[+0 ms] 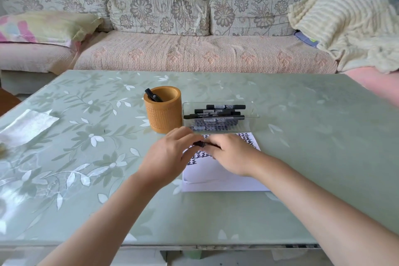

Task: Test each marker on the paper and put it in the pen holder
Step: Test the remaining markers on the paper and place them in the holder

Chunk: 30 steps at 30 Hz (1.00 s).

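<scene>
A black marker (pixel 201 144) lies level between my two hands, just above the white paper (pixel 224 181). My left hand (pixel 167 156) grips its left end and my right hand (pixel 232 155) grips its right end; my fingers hide most of it. The paper carries rows of black test marks at its far end. Behind it stands an orange round pen holder (pixel 163 112) with one black marker (pixel 153 95) leaning inside. To the holder's right, a clear plastic tray (pixel 252 108) holds several black markers (pixel 218 114).
The green floral table (pixel 302 136) has a white tissue (pixel 28 124) at its far left. A sofa with cushions and a cream blanket (pixel 345 24) runs behind the table's far edge.
</scene>
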### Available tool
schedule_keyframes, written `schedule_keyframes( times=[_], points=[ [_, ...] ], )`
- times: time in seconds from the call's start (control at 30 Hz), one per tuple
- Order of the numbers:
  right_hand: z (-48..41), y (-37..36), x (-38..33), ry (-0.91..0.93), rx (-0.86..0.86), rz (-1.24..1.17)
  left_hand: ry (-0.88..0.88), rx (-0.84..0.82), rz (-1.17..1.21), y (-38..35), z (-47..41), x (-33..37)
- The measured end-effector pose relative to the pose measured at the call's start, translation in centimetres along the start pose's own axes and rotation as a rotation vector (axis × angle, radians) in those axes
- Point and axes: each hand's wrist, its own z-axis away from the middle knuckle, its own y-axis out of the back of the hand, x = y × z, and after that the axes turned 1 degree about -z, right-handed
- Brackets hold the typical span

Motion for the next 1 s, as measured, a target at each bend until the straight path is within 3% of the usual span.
schedule_keyframes(
  times=[0.2,0.33,0.5,0.57,0.63,0.7,0.83,1.0],
  points=[
    [1.0,-0.2,0.5,0.059,0.01,0.147,-0.024,-0.045,-0.082,0.0,0.7,0.3],
    [0.9,-0.5,0.8,0.23,0.145,0.286,0.015,-0.077,-0.126,0.2,0.6,0.4],
    [0.7,-0.5,0.8,0.402,0.302,0.494,0.171,-0.182,0.103,0.6,0.4,-0.4],
    [0.8,-0.7,0.2,0.306,0.224,0.431,0.099,-0.179,0.092,0.8,0.4,-0.6],
    [0.8,-0.5,-0.1,0.106,0.048,0.2,-0.001,-0.129,0.007,1.1,0.5,-1.0],
    [1.0,-0.1,0.3,-0.02,-0.017,0.018,-0.014,-0.057,-0.05,1.5,0.6,-1.8],
    [0.9,0.4,1.7,-0.027,0.019,0.042,0.16,-0.001,-0.047,1.8,1.6,-3.8],
    [0.4,-0.4,1.9,0.017,0.1,-0.069,0.31,-0.101,-0.119,0.1,3.0,-4.2]
  ],
)
